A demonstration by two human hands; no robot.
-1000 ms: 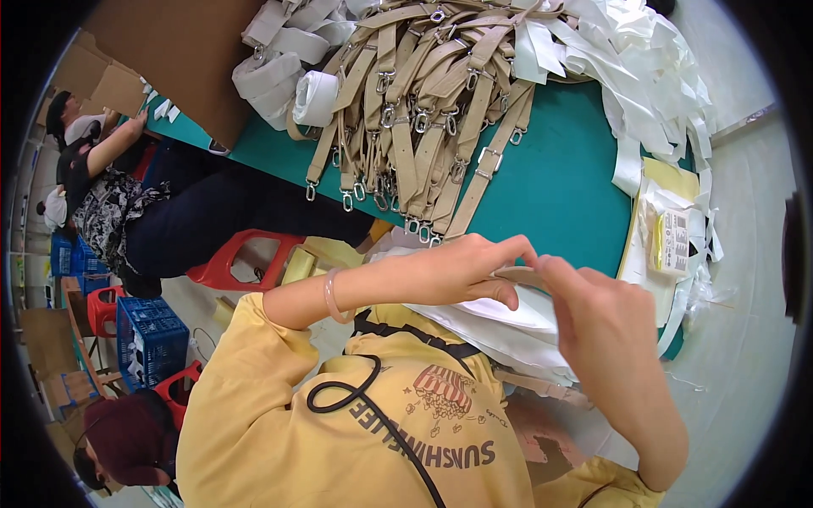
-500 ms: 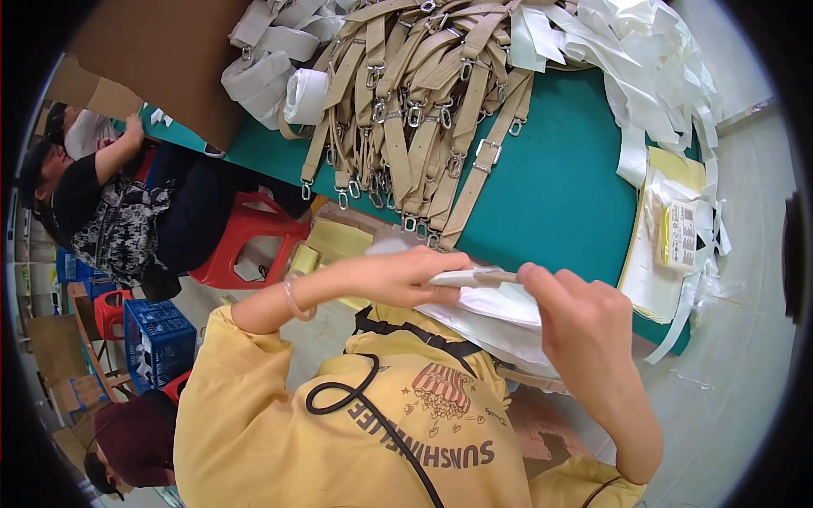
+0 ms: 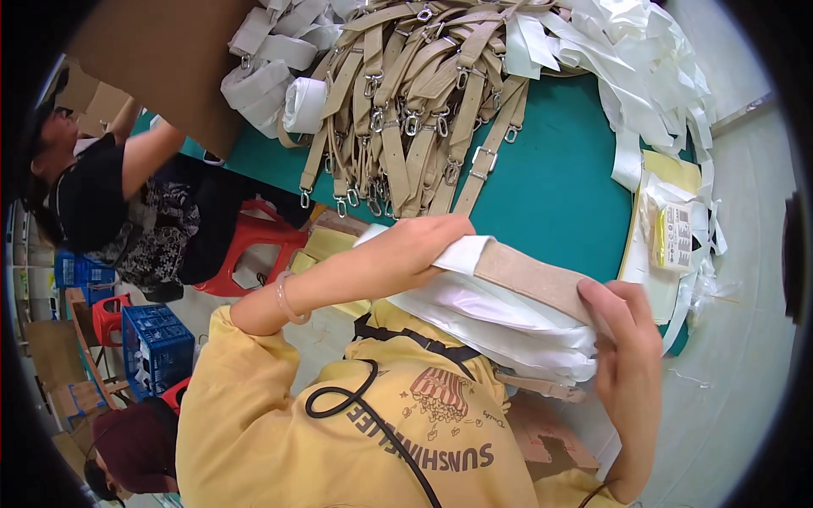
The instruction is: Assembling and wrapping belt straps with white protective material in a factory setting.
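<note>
A tan strap (image 3: 533, 281) is stretched between my two hands in front of my waist, its flat face showing. White wrapping (image 3: 464, 255) covers its left end, where my left hand (image 3: 411, 250) is closed on it. At the other end, my right hand (image 3: 625, 334) pinches the strap between thumb and fingers. Glossy white wrapping material (image 3: 474, 313) lies bunched just below, over my lap. Beyond my hands, a heap of tan straps (image 3: 415, 102) with metal clasps and buckles hangs over the near table edge.
The green table (image 3: 559, 169) carries white rolls (image 3: 305, 103) at left and loose white strips (image 3: 652, 76) at right. A yellow-and-white packet (image 3: 673, 237) lies on papers by the right edge. At left are a cardboard box (image 3: 161, 59), a red stool (image 3: 246, 254) and a co-worker (image 3: 102, 195).
My right hand has moved right and slightly down, away from my left. The strap, edge-on and short before, now shows a longer tan face. The co-worker at left has shifted.
</note>
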